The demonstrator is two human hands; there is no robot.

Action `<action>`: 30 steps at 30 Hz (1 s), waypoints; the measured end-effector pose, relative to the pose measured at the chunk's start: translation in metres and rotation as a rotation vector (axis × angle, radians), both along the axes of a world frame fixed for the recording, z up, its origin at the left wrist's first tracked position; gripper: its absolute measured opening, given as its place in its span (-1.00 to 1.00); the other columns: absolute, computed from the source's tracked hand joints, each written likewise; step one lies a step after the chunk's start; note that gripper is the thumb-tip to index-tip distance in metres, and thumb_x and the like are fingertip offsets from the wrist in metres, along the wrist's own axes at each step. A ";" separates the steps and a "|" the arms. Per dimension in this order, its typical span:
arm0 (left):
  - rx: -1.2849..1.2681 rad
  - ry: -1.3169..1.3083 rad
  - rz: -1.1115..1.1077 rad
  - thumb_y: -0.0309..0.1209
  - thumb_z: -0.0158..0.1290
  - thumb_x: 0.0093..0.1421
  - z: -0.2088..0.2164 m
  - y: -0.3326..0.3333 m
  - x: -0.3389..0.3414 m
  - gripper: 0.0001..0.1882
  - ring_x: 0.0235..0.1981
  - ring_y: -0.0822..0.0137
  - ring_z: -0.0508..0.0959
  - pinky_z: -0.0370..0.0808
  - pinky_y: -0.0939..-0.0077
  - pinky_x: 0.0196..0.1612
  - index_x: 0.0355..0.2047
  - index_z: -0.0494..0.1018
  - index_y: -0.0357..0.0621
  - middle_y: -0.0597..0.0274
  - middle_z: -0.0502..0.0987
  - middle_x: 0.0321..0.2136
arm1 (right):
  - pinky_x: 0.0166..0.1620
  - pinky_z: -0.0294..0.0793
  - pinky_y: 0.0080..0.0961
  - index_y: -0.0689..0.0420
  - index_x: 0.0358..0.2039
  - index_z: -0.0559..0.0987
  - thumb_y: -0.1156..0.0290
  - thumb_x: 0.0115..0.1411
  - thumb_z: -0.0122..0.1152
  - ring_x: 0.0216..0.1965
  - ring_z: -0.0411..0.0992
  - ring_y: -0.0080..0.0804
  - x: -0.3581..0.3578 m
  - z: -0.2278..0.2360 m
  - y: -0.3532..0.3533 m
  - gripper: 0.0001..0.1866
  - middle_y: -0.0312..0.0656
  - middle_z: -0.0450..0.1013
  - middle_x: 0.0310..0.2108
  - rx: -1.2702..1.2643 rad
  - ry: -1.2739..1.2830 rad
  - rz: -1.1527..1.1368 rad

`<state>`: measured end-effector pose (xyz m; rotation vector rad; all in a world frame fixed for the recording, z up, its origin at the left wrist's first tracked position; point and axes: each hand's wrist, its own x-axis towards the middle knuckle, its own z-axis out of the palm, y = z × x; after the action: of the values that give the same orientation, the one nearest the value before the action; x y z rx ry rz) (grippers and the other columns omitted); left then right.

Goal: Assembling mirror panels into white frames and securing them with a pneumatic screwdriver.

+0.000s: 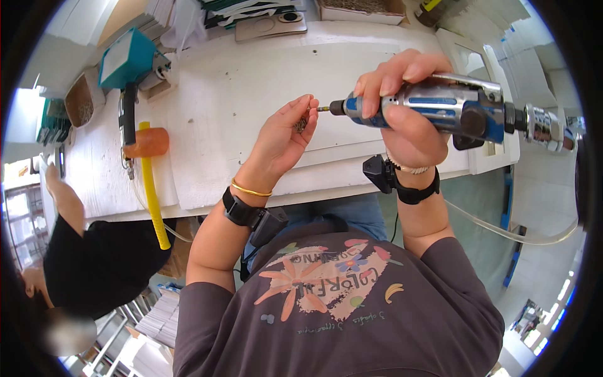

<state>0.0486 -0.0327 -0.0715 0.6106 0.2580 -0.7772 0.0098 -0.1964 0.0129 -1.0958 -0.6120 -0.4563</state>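
Note:
My right hand [408,107] wraps round a blue and silver air screwdriver [433,103], held level with its bit toward the left. A hose fitting [545,129] sits at the tool's right end. Cupped in my left hand [286,132] is a small pile of screws [301,124]. Its thumb and fingertips come together at the tip of the bit [323,109]; whether they pinch a single screw there is too small to tell. Both hands are above the white worktable [207,144], over a flat white panel [352,69].
On the left lie a mallet with an orange head [146,142] and yellow handle, and a teal tool with a black handle [127,60]. A phone [271,27] and an open carton [363,9] stand at the back. Another person [107,270] is at the left. A clear hose [502,234] hangs at right.

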 end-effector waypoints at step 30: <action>-0.005 -0.049 0.244 -0.41 -0.04 0.19 -0.002 0.036 -0.014 -0.82 -0.36 0.53 0.49 0.51 0.79 -0.24 -0.28 0.36 -0.29 0.23 0.47 -0.37 | -0.22 0.45 -0.34 0.15 -0.28 0.28 0.64 -0.10 0.09 -0.52 0.38 -0.41 0.014 -0.003 0.056 -0.67 -0.12 0.33 -0.42 -0.097 -0.076 0.028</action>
<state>0.0344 0.0037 -0.0734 0.5800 0.2797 -0.5276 0.0240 -0.1403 0.0099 -1.1642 -0.7218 -0.4500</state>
